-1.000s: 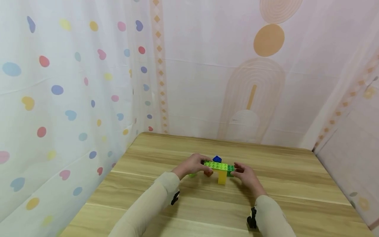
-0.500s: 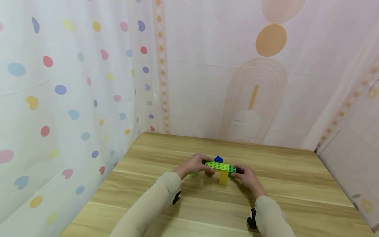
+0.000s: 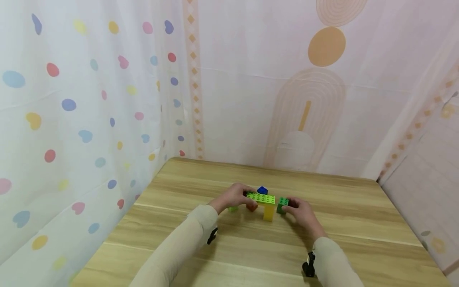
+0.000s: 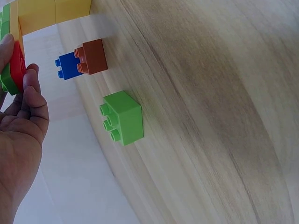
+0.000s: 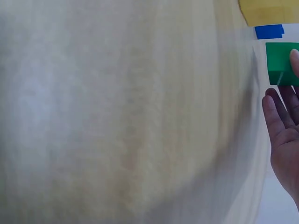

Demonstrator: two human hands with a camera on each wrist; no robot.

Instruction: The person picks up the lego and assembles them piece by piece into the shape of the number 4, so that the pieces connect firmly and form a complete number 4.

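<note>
In the head view my left hand [image 3: 236,197] holds the left end of a light green studded toy brick [image 3: 261,197], which tops a yellow brick column [image 3: 268,213]. The left wrist view shows a red piece [image 4: 17,67] under that green top, pinched between thumb and fingers. My right hand [image 3: 301,212] grips a dark green toy brick [image 3: 281,206], just right of the yellow column and apart from it. Thumb on its face, the same dark green brick [image 5: 279,64] shows at the edge of the right wrist view.
Behind the held structure stands a blue brick [image 3: 263,190]. A brown-orange brick [image 4: 96,57] and a loose light green brick [image 4: 127,117] sit on the wooden table [image 3: 244,255], near the left hand. Patterned curtains [image 3: 236,99] rise behind the table.
The right hand has drawn the dark green brick slightly to the right, opening a gap beside the yellow column. The left hand keeps its hold, nearly still.
</note>
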